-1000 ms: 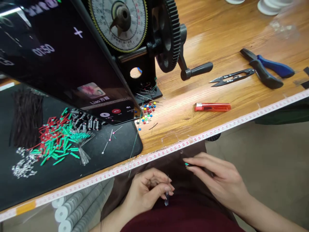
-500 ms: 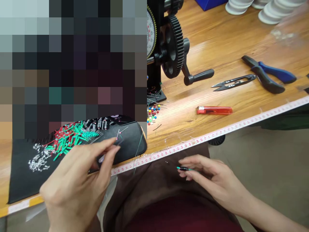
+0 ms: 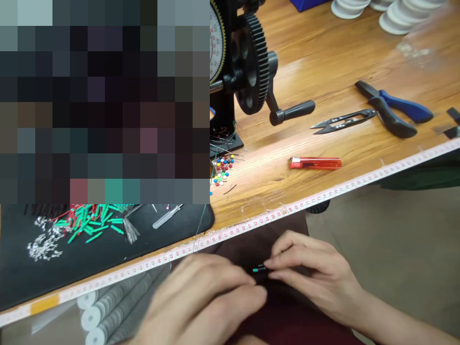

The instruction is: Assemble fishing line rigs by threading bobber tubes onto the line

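Currently, the right hand pinches a green-tipped piece near the left hand, whose hold is hidden.

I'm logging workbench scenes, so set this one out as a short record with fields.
Right hand: pinches a small black-and-green part
Left hand: close beside that part, blurred; any grip hidden
Mat: green pieces, white bits
Table: red lighter, snips, pliers; tape measure along front edge
Upper left: pixelated, unreadable
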The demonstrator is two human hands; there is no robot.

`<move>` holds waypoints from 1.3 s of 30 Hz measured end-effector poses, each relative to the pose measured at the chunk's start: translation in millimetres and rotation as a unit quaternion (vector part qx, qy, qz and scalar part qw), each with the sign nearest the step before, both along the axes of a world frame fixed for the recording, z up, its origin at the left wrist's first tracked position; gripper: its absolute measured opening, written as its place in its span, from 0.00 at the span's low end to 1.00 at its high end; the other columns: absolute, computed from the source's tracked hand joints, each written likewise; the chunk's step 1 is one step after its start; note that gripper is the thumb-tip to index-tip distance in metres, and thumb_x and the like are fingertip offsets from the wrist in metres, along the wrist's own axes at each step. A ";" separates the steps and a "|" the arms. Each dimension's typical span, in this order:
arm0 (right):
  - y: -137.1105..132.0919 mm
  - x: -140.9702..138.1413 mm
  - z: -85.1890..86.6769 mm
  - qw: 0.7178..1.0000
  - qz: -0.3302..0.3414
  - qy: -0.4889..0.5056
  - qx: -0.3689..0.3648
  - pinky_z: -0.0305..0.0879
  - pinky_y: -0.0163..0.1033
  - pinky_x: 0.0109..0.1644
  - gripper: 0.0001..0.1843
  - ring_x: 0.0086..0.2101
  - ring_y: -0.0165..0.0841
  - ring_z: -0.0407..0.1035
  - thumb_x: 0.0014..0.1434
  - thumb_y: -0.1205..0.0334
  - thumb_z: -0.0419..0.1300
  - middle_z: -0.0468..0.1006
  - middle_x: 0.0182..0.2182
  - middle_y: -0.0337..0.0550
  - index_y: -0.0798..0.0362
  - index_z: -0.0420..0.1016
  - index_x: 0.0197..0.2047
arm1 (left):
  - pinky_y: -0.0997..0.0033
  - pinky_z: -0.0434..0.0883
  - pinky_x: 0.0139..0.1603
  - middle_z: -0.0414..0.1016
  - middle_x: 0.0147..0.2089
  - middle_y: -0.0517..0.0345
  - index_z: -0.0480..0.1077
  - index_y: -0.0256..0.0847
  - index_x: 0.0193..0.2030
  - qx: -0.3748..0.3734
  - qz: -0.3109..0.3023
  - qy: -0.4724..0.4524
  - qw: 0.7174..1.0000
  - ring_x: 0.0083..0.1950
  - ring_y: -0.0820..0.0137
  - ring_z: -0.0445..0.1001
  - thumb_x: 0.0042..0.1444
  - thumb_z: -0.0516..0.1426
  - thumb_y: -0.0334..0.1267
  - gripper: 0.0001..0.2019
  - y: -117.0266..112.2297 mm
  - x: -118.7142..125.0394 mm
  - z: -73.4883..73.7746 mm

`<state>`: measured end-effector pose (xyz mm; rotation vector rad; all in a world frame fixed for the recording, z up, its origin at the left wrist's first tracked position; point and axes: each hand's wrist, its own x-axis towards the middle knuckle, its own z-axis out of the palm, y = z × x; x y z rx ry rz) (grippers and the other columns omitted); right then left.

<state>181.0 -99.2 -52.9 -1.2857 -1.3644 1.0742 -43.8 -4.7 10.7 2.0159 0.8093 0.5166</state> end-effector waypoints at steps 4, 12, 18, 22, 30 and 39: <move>-0.5 -3.5 2.4 1.000 0.010 0.028 0.005 0.73 0.32 0.33 0.04 0.30 0.30 0.75 0.64 0.70 0.65 0.78 0.31 0.43 0.54 0.82 0.42 | 0.68 0.77 0.47 0.84 0.45 0.53 0.73 0.47 0.58 -0.022 -0.058 0.012 0.998 0.43 0.60 0.82 0.51 0.70 0.38 0.26 -6.6 21.0 -15.1; -6.5 -2.9 2.0 1.000 0.002 0.012 -0.023 0.73 0.31 0.35 0.05 0.31 0.30 0.76 0.64 0.70 0.65 0.81 0.32 0.41 0.52 0.78 0.43 | 0.76 0.68 0.29 0.76 0.30 0.58 0.78 0.42 0.42 -0.182 -0.048 0.015 0.982 0.28 0.73 0.73 0.61 0.63 0.39 0.05 -13.2 22.8 -41.9; -4.7 -2.3 -14.1 0.995 0.024 -0.093 0.014 0.70 0.35 0.33 0.05 0.30 0.32 0.73 0.67 0.66 0.61 0.76 0.31 0.43 0.54 0.78 0.39 | 0.78 0.60 0.23 0.65 0.24 0.64 0.78 0.41 0.39 -0.254 -0.009 0.070 0.965 0.23 0.76 0.62 0.60 0.61 0.39 0.06 -20.4 23.2 -64.1; -7.8 -6.0 -30.4 0.989 0.032 -0.140 0.016 0.69 0.34 0.31 0.10 0.30 0.32 0.70 0.69 0.62 0.59 0.73 0.30 0.43 0.53 0.79 0.37 | 0.78 0.60 0.24 0.63 0.22 0.66 0.77 0.40 0.39 -0.297 0.011 0.093 0.950 0.23 0.77 0.61 0.58 0.61 0.38 0.06 -28.0 21.5 -80.6; -21.4 -19.5 -42.5 0.988 0.036 -0.152 0.005 0.65 0.33 0.28 0.14 0.27 0.30 0.67 0.72 0.63 0.54 0.67 0.27 0.41 0.55 0.79 0.38 | 0.79 0.62 0.22 0.67 0.20 0.65 0.78 0.38 0.32 -0.282 0.044 0.097 0.953 0.21 0.77 0.63 0.53 0.63 0.37 0.05 -36.5 16.7 -90.6; -18.3 -18.1 -38.7 0.990 0.017 -0.138 -0.014 0.71 0.35 0.35 0.06 0.32 0.32 0.71 0.68 0.66 0.58 0.74 0.33 0.44 0.54 0.76 0.40 | 0.71 0.73 0.40 0.80 0.33 0.59 0.73 0.41 0.35 -0.238 0.038 0.100 0.965 0.35 0.69 0.78 0.54 0.60 0.32 0.02 -30.9 11.7 -89.0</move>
